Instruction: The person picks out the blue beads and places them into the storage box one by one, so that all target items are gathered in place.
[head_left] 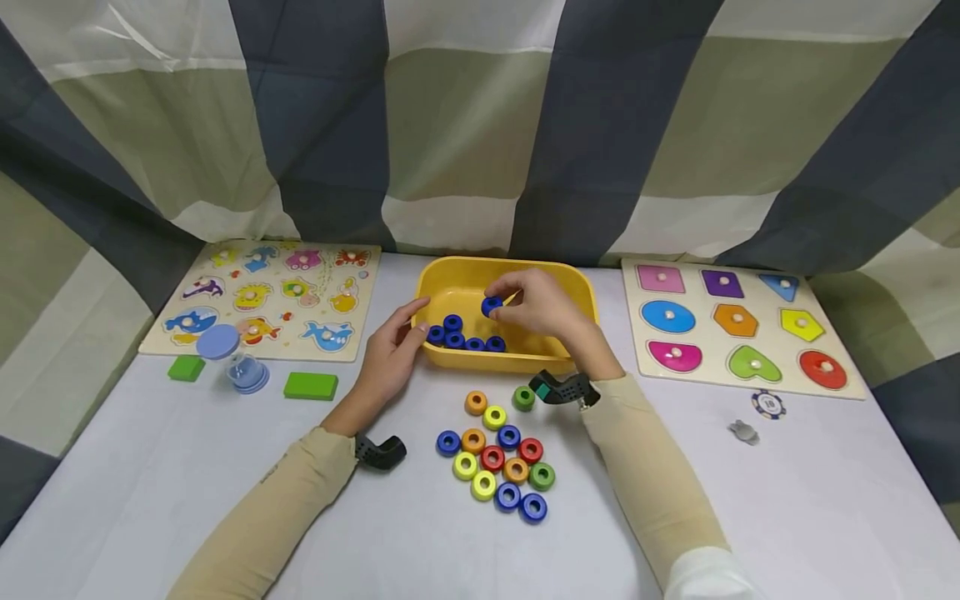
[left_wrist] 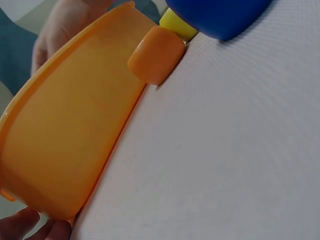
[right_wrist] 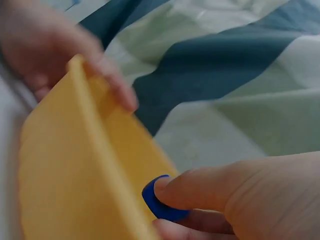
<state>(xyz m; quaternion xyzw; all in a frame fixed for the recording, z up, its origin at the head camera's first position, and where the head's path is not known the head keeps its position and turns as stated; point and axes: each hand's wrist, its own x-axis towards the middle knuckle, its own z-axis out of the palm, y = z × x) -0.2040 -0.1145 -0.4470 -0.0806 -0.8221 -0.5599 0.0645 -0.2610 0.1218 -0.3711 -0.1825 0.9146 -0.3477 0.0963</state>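
A checked cloth (head_left: pixel 465 117) hangs behind a white-covered table (head_left: pixel 375 533). At the far left lies an animal puzzle board (head_left: pixel 363 287), with a small hourglass (head_left: pixel 244 371) at its near edge. The left hand (head_left: pixel 392 350) grips the left end of a yellow tray (head_left: pixel 480 360), whose long axis runs left to right. Inside, several blue rings (head_left: pixel 453 340) cluster toward the near left. The right hand (head_left: pixel 536 302), much the nearer to the held blue ring (head_left: pixel 491 306), pinches it between thumb and fingers, nearly closed; the ring sits at the fingertips, left of the palm, over the tray and just beyond the cluster. Mixed-colour rings (head_left: pixel 492 468) lie on the table before the tray. A shape board (head_left: pixel 703 300) lies right.
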